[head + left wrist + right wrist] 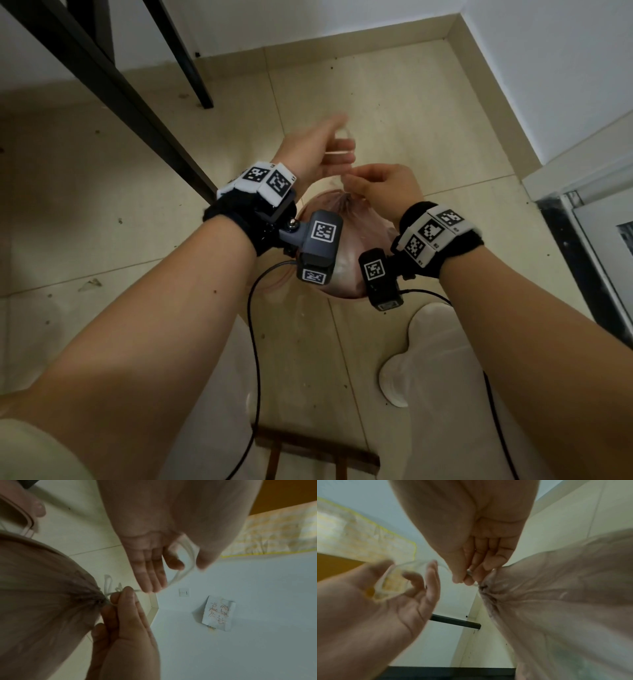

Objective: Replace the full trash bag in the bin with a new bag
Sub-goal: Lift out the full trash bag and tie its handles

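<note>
A full pinkish trash bag (347, 251) hangs below both hands, its mouth gathered into a tight neck (101, 600). My right hand (349, 181) pinches the white drawstring right at that neck, as the right wrist view shows (462, 581). My left hand (339, 144) is a little higher and to the left, blurred. A loop of the drawstring (190, 555) runs round its thumb and curled index finger. In the right wrist view the loop (412, 563) spans the left hand (409, 566). A pink plastic rim (17, 515), perhaps the bin, shows beside the bag.
Black table legs (191, 68) stand at the back left. The wall corner and a door frame (582, 222) close off the right. A wooden stool (308, 448), a white slipper (421, 342) and camera cables (253, 325) lie near my feet on the tiled floor.
</note>
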